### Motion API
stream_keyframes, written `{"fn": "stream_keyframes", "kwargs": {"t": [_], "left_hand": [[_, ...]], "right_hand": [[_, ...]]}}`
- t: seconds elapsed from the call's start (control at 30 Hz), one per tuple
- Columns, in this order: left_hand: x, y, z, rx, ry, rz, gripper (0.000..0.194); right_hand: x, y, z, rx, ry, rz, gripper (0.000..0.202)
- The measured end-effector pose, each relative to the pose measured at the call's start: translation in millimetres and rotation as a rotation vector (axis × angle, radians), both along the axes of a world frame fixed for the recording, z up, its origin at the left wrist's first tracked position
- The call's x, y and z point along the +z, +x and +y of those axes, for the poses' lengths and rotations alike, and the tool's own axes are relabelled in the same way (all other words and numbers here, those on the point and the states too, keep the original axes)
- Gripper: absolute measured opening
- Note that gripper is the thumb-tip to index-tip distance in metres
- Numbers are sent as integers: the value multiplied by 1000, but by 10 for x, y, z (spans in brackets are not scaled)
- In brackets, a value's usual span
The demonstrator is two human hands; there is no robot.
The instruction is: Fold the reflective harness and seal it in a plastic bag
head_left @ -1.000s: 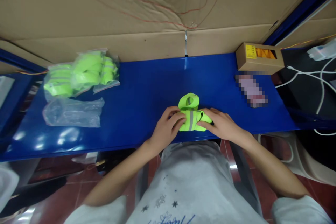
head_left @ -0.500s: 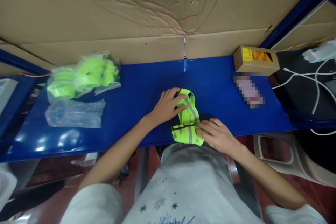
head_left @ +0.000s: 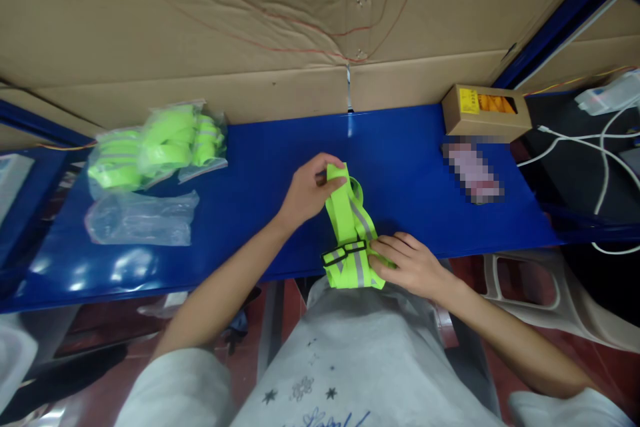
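Note:
A neon yellow strap bundle (head_left: 359, 268) with grey reflective stripes and black buckles lies at the front edge of the blue table, close to my shirt. My left hand (head_left: 313, 190) pinches the far end of a yellow strap between thumb and fingers and holds it stretched away from the bundle. A loop of striped strap curls just right of that end. My right hand (head_left: 405, 263) grips the right side of the folded bundle, its fingertips partly hidden in the yellow material.
Clear bags of yellow straps (head_left: 170, 137) lie at the back left of the blue table (head_left: 270, 147), with an empty clear bag (head_left: 143, 219) before them. A cardboard box (head_left: 485, 113), a pixelated phone-like item (head_left: 473, 170) and white cables (head_left: 575, 140) are on the right.
My left hand has moved slightly left and now pinches a strap end, pulled up straight from the bundle. My right hand stays at the bundle, which has shifted slightly toward me.

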State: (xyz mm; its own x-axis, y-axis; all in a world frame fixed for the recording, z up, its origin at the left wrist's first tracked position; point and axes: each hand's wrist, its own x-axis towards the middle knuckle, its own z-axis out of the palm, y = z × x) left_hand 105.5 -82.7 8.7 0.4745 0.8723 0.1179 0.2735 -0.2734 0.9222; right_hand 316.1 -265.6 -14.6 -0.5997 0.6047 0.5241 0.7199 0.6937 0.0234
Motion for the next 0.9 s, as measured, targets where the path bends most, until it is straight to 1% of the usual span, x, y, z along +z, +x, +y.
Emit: {"fn": "stream_keyframes", "kwargs": {"t": [0.07,0.1,0.13,0.17,0.23,0.27,0.3,0.33,0.37,0.43,0.53,0.57,0.63,0.7,0.73,0.8,0.87,0.9], "left_hand": [[-42,25,68,-11,-164,-168,23],[-77,33,92,-6,-205,-196,23],[-117,38,104,12,-197,-178,21],[-160,40,104,42,-140,-123,18],[-240,44,75,98,67,34,14],[-273,48,56,105,165,100,13],[-299,54,40,100,227,136,11],[-318,60,33,92,229,130,9],[-328,64,38,84,179,92,8],[-324,48,84,82,18,-11,11],[-273,-65,193,61,-185,-123,16],[-253,-123,223,59,-211,-138,17],[-217,-242,255,90,-209,-127,22],[-192,-330,246,104,-165,-28,33],[-179,-352,228,72,-153,51,38],[-141,-347,176,-57,-160,220,40],[-79,-296,117,-206,-174,339,33],[-39,-265,89,-268,-190,367,31]], "right_hand": [[-2,-3,3,3,-9,2,19],[-3,-2,6,3,-19,0,20],[-3,0,10,3,-34,-5,20],[-3,4,16,7,-52,-11,21],[2,12,28,18,-90,-24,21],[6,16,35,28,-107,-29,20],[13,19,42,39,-122,-33,20],[20,20,48,48,-134,-38,20],[29,20,54,56,-143,-43,20],[46,16,64,65,-148,-47,20],[61,5,68,62,-144,-33,23],[61,2,66,58,-143,-28,23],[57,-4,61,47,-144,-25,24],[51,-9,54,36,-146,-27,25],[50,-11,52,31,-148,-29,25],[52,-16,52,26,-151,-34,26],[60,-20,56,26,-155,-37,26],[65,-21,59,27,-158,-38,25]]}}
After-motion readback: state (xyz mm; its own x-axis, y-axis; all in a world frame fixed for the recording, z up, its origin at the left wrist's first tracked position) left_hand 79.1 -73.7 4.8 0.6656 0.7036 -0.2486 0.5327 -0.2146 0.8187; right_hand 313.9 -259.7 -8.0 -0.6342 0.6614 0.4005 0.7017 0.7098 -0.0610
